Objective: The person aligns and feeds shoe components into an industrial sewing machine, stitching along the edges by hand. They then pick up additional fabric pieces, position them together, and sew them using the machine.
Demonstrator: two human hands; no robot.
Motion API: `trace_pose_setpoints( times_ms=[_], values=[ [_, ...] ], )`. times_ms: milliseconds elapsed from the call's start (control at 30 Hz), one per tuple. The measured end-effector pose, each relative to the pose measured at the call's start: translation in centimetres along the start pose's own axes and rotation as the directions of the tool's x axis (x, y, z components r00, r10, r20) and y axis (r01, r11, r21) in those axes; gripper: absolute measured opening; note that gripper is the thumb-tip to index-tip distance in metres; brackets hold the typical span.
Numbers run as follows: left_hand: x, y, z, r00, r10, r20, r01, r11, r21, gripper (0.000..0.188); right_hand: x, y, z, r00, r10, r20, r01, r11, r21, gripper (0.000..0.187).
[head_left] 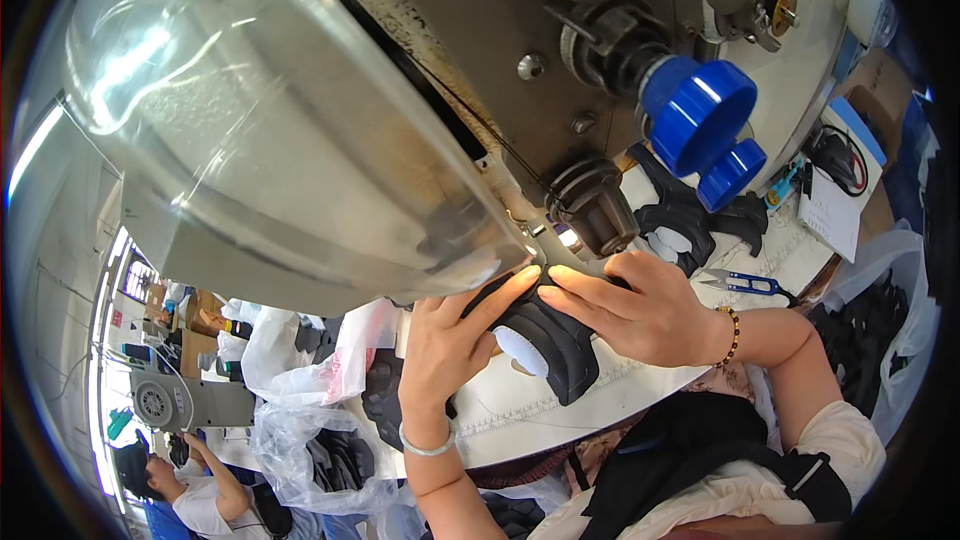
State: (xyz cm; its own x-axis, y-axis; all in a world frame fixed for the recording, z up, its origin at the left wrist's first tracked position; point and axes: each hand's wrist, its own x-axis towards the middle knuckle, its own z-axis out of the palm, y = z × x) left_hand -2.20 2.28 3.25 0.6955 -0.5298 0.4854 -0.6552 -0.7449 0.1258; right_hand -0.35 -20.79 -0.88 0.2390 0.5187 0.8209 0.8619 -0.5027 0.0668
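Observation:
A black padded fabric piece (562, 352) with a pale oval patch lies at the needle area of a sewing machine (490, 80). My left hand (450, 335) grips its left side, the forefinger reaching toward the needle. On the other side my right hand (650, 312) holds the same piece, two fingertips pressed down close to the left forefinger. The machine parts partly hide the stitching spot, where a small light shines. A brown translucent cup-like part (597, 210) hangs just above the right fingers.
A clear plastic shield (290, 130) fills the upper left. Blue-handled thread snips (742, 282) lie on the white table (520, 420), right of my hand. More black pieces (690, 220) lie behind. Plastic bags (320, 450) of black pieces flank me. Another person (215, 495) works at far left.

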Motion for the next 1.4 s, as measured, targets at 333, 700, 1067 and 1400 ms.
trace_pose_setpoints(
  times_ms=[333, 700, 1067, 1400],
  values=[
    [0.2, -0.4, 0.2, 0.999, 0.007, -0.043, -0.006, 1.000, 0.015, 0.046, -0.5, 0.3, 0.9, 0.999, 0.002, -0.049, 0.000, 0.999, 0.036, 0.044],
    [-0.1, -1.6, 1.0, 0.996, 0.005, -0.084, -0.006, 1.000, -0.020, 0.048, -0.3, 0.2, 1.9, 0.995, 0.041, -0.096, -0.036, 0.997, 0.062, 0.044],
    [-0.5, -2.3, 0.9, 0.992, -0.076, -0.105, 0.056, 0.982, -0.182, 0.052, 0.8, 1.8, -2.2, 0.998, 0.052, 0.046, -0.067, 0.899, 0.433, 0.036],
    [1.0, -1.8, 1.2, 0.985, -0.012, -0.175, -0.017, 0.987, -0.161, 0.045, 3.8, 6.2, 0.9, 0.614, 0.631, 0.474, -0.721, 0.204, 0.662, 0.045]
  ],
)
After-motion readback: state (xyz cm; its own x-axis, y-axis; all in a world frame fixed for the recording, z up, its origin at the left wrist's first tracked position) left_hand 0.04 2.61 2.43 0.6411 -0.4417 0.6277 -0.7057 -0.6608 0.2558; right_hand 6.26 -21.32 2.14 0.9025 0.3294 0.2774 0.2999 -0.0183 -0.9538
